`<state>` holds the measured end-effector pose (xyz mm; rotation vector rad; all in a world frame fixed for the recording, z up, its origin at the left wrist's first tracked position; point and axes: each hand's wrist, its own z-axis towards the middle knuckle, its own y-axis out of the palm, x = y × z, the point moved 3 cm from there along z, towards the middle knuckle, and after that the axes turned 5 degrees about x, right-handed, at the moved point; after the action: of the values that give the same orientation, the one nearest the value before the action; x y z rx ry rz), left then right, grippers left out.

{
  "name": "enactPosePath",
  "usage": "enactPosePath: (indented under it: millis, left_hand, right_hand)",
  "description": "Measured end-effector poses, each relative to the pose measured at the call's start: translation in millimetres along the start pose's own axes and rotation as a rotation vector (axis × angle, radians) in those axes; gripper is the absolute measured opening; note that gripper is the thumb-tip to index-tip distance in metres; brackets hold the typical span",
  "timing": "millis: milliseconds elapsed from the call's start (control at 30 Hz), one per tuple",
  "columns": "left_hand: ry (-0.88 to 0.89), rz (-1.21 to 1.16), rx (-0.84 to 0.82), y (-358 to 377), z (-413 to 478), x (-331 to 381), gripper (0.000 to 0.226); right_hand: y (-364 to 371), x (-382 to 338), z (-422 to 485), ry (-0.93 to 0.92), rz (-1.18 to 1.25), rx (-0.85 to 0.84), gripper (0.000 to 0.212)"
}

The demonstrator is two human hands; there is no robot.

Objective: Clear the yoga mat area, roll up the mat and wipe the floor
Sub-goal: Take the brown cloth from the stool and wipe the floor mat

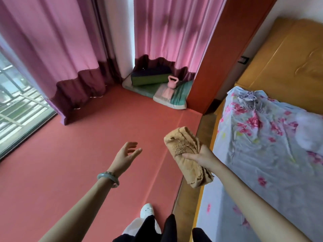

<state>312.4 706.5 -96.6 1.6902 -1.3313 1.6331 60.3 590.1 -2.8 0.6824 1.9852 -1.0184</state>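
Observation:
My right hand (203, 158) grips a folded tan towel (187, 152) in the air, near the edge of the bed. My left hand (126, 156) reaches forward above the red floor mat (78, 163), fingers relaxed and apart, holding nothing; a green bangle sits on its wrist. In the far corner a pink kettlebell (172, 82) stands on a clear bag (165, 93), next to a dark green block (150, 76), all lying on a green cushion (178, 99).
A bed with a floral sheet (272, 145) fills the right side, against an orange headboard (288, 63). Pink curtains (66, 49) hang over the window (15, 105) at the left. A red wooden post (225, 49) stands by the corner. My white shoe (147, 209) is on the mat.

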Motion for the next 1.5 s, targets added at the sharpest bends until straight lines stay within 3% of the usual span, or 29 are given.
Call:
enactPosePath:
  millis: [333,533,667,900,1300,1500]
  left_hand:
    - [-0.057,0.094,0.167,-7,71,11,0.029]
    - [-0.137,0.082,0.398,1,114,4,0.03]
    - [-0.268,0.046,0.582,36,138,-3,0.027]
    - [-0.478,-0.076,0.794,109,165,4,0.027]
    - [-0.738,-0.057,0.917,130,179,-38,0.026]
    - [-0.767,0.0,0.914,95,245,-95,0.03]
  right_hand:
    - [-37,-16,136,0.024,0.046,-0.004,0.043]
    - [-44,-34,252,-0.029,0.022,-0.083,0.043]
    - [-57,-42,344,-0.069,-0.025,-0.161,0.035]
    - [-76,-74,478,-0.15,-0.199,-0.292,0.054]
    - [13,-85,588,-0.155,-0.322,-0.38,0.062]
    - [82,-70,650,-0.183,-0.337,-0.422,0.048]
